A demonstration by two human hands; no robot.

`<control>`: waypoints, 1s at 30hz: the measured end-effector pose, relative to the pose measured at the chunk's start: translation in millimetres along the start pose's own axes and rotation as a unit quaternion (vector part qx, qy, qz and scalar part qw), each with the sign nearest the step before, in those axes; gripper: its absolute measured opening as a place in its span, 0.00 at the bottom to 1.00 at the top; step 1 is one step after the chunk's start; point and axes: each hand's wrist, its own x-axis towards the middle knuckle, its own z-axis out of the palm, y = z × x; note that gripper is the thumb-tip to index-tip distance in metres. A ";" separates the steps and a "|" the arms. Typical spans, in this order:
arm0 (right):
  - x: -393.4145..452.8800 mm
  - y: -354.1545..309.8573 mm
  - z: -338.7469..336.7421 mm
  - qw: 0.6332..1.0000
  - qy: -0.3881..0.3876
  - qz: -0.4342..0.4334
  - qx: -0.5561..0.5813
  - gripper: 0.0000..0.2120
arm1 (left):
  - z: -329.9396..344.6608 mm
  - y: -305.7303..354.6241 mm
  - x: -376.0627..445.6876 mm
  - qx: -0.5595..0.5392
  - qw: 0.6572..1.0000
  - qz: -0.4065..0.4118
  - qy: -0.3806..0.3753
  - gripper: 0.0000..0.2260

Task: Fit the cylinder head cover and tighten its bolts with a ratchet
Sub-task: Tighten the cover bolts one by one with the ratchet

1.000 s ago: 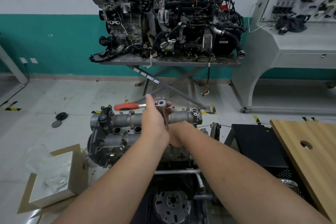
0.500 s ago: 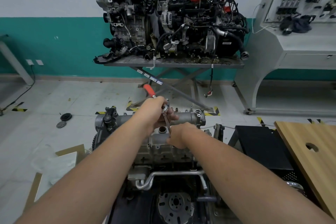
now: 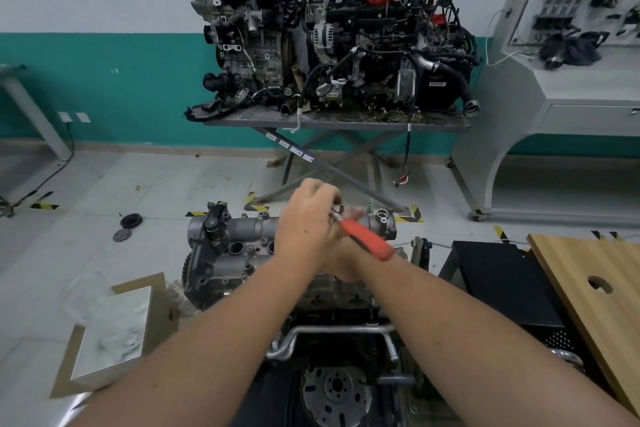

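The silver cylinder head cover (image 3: 247, 230) lies on top of the engine in front of me. A ratchet with a red handle (image 3: 367, 242) stands over the cover's right half, its handle pointing down and to the right. My left hand (image 3: 306, 220) grips the ratchet at its head. Below it, my right hand (image 3: 341, 262) is largely covered by my left wrist and the handle; it sits curled at the bottom of the ratchet's extension bar, on the cover. The bolt itself is hidden.
A cardboard box with white foam (image 3: 110, 333) sits on the floor at the left. At the right are a black cabinet (image 3: 502, 281) and a wooden tabletop (image 3: 595, 291). Two engines on a lift table (image 3: 332, 121) stand behind, and two discs (image 3: 129, 221) lie on the floor.
The red handle has swung clockwise, from pointing left, through up-left, to down-right. My left hand turned with it. My right hand stayed low on the cover.
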 end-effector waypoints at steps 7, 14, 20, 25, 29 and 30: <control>3.4 -1.6 -12.9 0.963 -0.131 0.074 -0.224 0.17 | 18.0 19.9 1.8 -0.578 0.691 -0.427 0.077 0.30; 3.4 -0.7 -13.9 0.962 -0.101 0.092 -0.235 0.19 | -11.4 5.4 9.6 -0.537 0.760 -0.362 -0.053 0.15; 2.1 -0.6 -12.9 0.964 -0.099 0.077 -0.236 0.18 | -22.5 2.9 13.0 -0.531 0.753 -0.378 -0.091 0.12; 4.9 0.2 -12.4 0.955 -0.120 0.049 -0.268 0.17 | -28.8 8.2 30.3 -0.431 0.794 -0.401 -0.151 0.05; 7.3 10.0 -9.0 0.960 -0.098 0.039 -0.259 0.15 | -26.0 19.1 39.9 -0.306 0.849 -0.376 -0.211 0.06; 7.2 13.3 -7.8 0.961 -0.089 0.036 -0.258 0.14 | -26.5 23.2 41.8 -0.268 0.867 -0.348 -0.232 0.07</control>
